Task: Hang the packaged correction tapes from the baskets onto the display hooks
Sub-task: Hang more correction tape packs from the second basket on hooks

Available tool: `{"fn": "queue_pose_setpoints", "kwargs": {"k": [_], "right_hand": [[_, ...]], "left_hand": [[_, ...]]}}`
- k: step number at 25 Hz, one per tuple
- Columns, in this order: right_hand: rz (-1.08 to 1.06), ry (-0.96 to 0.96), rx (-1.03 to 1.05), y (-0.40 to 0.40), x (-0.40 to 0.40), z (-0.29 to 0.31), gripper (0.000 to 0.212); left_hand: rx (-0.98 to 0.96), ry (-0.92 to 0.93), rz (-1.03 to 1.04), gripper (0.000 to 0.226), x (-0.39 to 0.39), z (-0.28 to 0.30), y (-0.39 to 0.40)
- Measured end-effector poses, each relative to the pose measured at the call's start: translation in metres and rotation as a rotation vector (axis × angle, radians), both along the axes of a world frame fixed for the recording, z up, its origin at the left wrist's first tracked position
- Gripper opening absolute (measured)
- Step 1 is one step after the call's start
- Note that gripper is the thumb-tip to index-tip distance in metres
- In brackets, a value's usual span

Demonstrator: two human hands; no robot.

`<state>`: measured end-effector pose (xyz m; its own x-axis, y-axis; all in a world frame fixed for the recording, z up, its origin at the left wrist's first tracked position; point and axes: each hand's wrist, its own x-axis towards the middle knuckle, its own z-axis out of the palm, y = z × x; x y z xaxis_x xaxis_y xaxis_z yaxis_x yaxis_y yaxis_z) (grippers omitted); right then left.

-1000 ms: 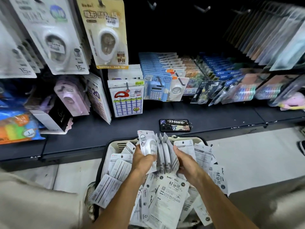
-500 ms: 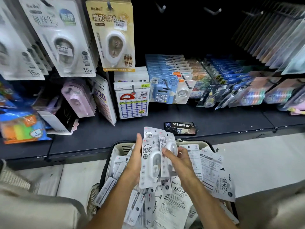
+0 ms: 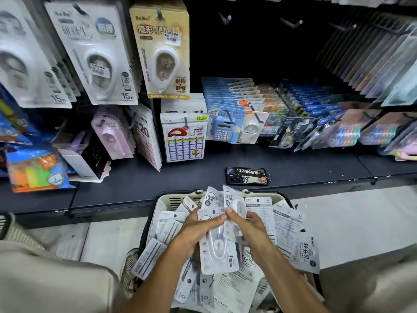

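Over the beige basket (image 3: 171, 201), both hands hold a small stack of white packaged correction tapes (image 3: 217, 249). My left hand (image 3: 196, 231) grips the stack from the left, thumb across its front. My right hand (image 3: 247, 227) pinches the upper right packets near their tops. The basket is heaped with more white packets (image 3: 291, 231), many lying face down. Three bare display hooks (image 3: 225, 19) stick out of the dark back panel high up, right of the yellow-carded correction tape (image 3: 163, 53).
A phone (image 3: 247, 176) lies on the dark shelf ledge (image 3: 126, 184) just behind the basket. Hung stationery fills the hooks left and right: white tape cards (image 3: 94, 55), a label pack (image 3: 184, 137), calculators (image 3: 222, 129), coloured tape rolls (image 3: 347, 132). My knees frame the basket.
The view has tilted up and my hands have lifted the packets off the pile, squared them into a stack and drawn together on it.
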<state>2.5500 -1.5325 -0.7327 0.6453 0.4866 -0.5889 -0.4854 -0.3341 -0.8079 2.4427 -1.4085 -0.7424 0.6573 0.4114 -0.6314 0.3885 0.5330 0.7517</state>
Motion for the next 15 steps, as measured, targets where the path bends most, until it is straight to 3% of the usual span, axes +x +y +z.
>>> {"fn": "queue_pose_setpoints", "kwargs": {"k": [4,6,9,13,15], "right_hand": [[-0.021,0.0,-0.097,-0.022,-0.004,-0.024,0.097],[-0.072,0.048,-0.069,-0.034,0.001,-0.028,0.086],[0.023,0.052,0.058,-0.047,0.007,-0.029,0.061],[-0.083,0.1,0.104,-0.049,0.018,-0.036,0.054],[-0.032,0.182,0.14,-0.05,0.02,-0.038,0.052]], "left_hand": [[0.133,0.072,-0.098,0.129,-0.003,-0.014,-0.011],[0.115,0.063,-0.239,0.13,-0.005,-0.016,-0.01],[0.166,0.098,-0.409,0.135,-0.008,-0.019,-0.015],[0.185,0.096,-0.301,0.137,-0.005,-0.021,-0.018],[0.175,0.094,-0.249,0.133,-0.005,-0.021,-0.016]]}}
